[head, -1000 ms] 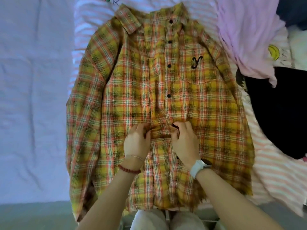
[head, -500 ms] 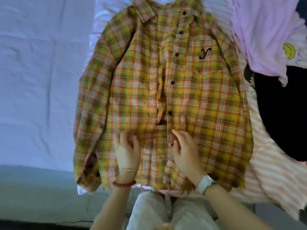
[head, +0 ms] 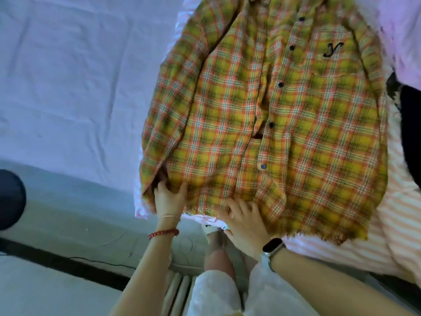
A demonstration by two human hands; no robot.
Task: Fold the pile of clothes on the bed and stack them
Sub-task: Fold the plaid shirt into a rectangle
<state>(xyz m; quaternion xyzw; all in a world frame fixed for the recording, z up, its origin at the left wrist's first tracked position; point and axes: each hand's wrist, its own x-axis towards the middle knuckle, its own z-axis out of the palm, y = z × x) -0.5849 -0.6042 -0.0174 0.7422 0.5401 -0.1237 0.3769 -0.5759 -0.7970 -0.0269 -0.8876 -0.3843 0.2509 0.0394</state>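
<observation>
Yellow plaid shirt lies flat, buttoned, front up on a pink-striped sheet at the bed's edge. Left hand grips the hem corner by the sleeve cuff, thumb and fingers curled on the fabric. Right hand presses flat on the hem, fingers spread. Lilac bedsheet to the left, pale floor below, black garment at right.

The plaid button-up shirt lies front-up and spread flat on the bed, yellow crossed with orange, green and white; its dark buttons run down the placket, most done up, with a small gap open near the middle; a black embroidered "y" sits above the chest pocket; one sleeve lies straight along its side; the frayed hem reaches the mattress edge.
</observation>
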